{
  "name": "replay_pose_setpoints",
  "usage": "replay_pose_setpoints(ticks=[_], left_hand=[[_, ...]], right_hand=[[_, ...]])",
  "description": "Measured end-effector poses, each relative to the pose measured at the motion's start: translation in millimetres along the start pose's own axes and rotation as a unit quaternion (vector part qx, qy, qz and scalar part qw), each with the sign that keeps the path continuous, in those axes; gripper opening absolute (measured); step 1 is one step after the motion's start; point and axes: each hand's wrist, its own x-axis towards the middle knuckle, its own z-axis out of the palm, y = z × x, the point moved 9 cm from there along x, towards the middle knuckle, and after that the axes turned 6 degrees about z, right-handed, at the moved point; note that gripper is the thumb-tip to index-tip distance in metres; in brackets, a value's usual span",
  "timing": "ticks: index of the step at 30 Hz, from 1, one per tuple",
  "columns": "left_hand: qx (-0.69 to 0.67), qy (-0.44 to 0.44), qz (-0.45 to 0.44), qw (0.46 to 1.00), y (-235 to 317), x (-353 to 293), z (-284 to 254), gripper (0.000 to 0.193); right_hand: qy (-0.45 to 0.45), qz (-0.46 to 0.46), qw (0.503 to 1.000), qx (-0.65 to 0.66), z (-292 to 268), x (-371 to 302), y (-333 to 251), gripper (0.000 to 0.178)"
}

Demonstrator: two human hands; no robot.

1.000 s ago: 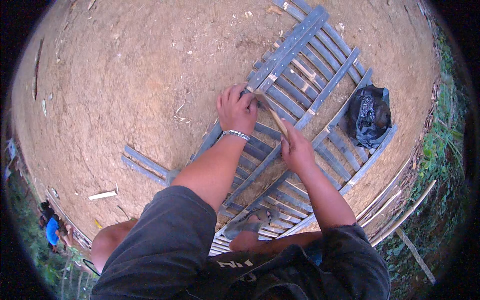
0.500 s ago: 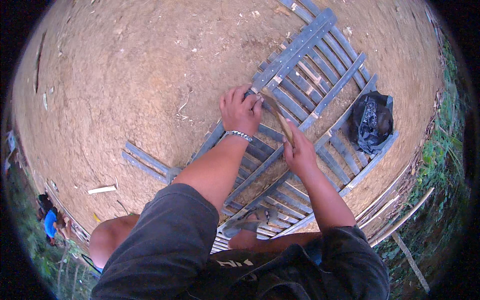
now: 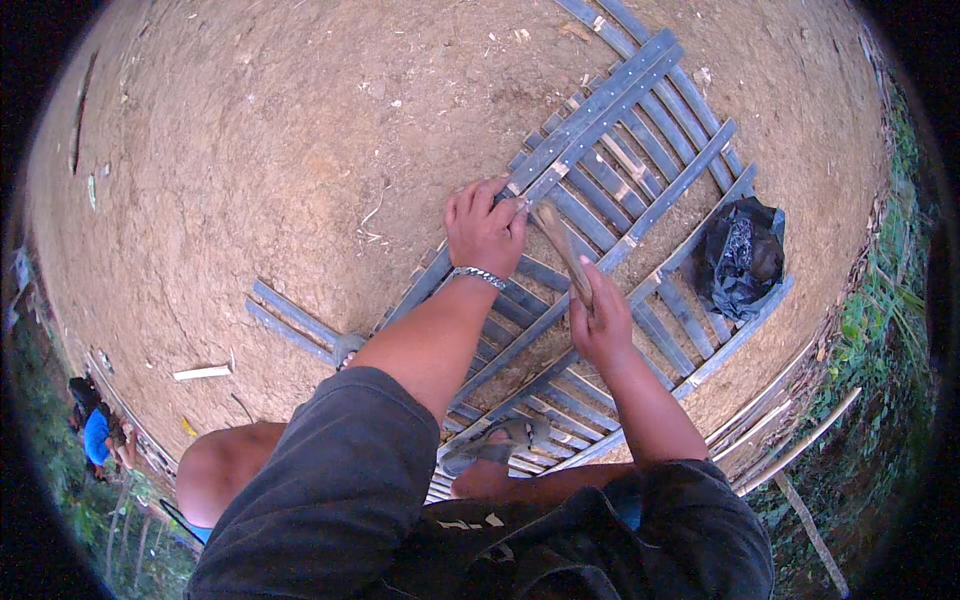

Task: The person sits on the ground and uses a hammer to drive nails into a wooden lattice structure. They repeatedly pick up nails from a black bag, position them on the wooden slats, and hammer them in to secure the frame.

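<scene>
Dark, nail-dotted slats form a ladder-like frame [image 3: 640, 225] on the ground before me. At the near end of its doubled long slat [image 3: 590, 118] rests my left hand [image 3: 485, 225], palm down, a chain bracelet on the wrist. Its fingers are bent and closed at the slat's end; what the fingertips pinch there is hidden. My right hand [image 3: 600, 320] is wrapped round the wooden handle of a hammer [image 3: 563, 240]. The hammer's far end lies close beside my left thumb, and its head is hard to make out.
A black plastic bag [image 3: 740, 255] sits on a second slatted frame [image 3: 690, 325] at the right. My sandalled foot [image 3: 490, 450] is among the nearer slats. Two loose slats [image 3: 295, 320] and a pale stick [image 3: 203, 372] lie left. Someone in blue [image 3: 97, 437] is far left.
The hammer has turned slightly in my right hand, and its far end stays near my left thumb. My left hand keeps its place at the slat's end. The whole view has shifted a little.
</scene>
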Motion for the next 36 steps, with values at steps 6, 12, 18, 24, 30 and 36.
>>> replay_pose_setpoints(ticks=[6,12,18,24,30,36], left_hand=[[-0.003,0.0,-0.007,1.0,-4,-4,1,0.014],[-0.008,-0.009,-0.016,1.0,-3,-3,3,0.014],[-0.003,0.016,-0.015,1.0,-6,-8,3,0.015],[-0.023,0.04,-0.039,0.998,-7,-6,-9,0.027],[0.12,0.114,-0.24,0.957,-43,-12,-9,0.04],[0.155,0.036,-0.277,0.948,-41,-12,-7,0.044]], right_hand=[[-0.004,0.023,1.0,-0.016,-3,3,-1,0.066],[-0.041,0.065,0.996,-0.054,4,-3,10,0.063],[0.024,0.092,0.995,0.023,-16,-9,5,0.058],[0.054,0.117,0.99,0.053,-32,-19,16,0.053],[0.039,0.116,0.992,0.026,-31,-26,8,0.05],[-0.03,0.12,0.988,0.088,-4,-42,15,0.053]])
